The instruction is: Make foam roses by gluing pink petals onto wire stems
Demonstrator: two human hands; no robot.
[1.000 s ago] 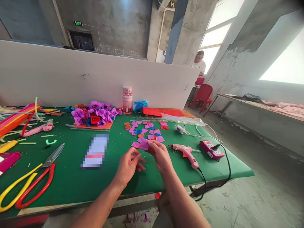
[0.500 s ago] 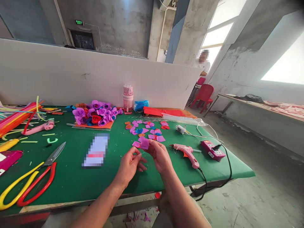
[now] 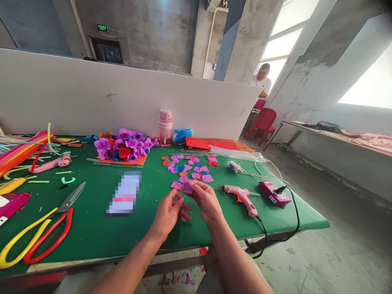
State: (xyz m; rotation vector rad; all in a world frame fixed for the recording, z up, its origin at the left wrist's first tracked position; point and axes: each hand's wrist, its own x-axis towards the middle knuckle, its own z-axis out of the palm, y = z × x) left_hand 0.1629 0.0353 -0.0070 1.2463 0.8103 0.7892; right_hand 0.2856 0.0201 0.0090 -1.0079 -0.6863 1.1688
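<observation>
In the head view, the right hand is pinching a petal between thumb and fingers, holding it up above the table, in front of the near edge of the scattered pieces. The left hand is curling narrow just beside it, thumb close to the forefinger; whether anything thin is sitting between those fingertips, I cannot tell.

As for progress, a good share of the work appears to be done: a bunch of flowers, mostly purple with some red, blue and orange, is lying formed towards the back, partly over an orange sheet. Plenty seems to be left as well: the pieces are lying loose in small clusters of purple, red, blue and orange, none of them forming a flower. The petal in hand is showing as a single flat-looking piece, so this flower, if it is one, is probably only at its start.

The glue gun is lying to the right, touched by neither hand, a clear stick jutting from its rear. Near it a socket box is holding a black plug. The scissors are lying well apart on the left, their handles spreading.
</observation>
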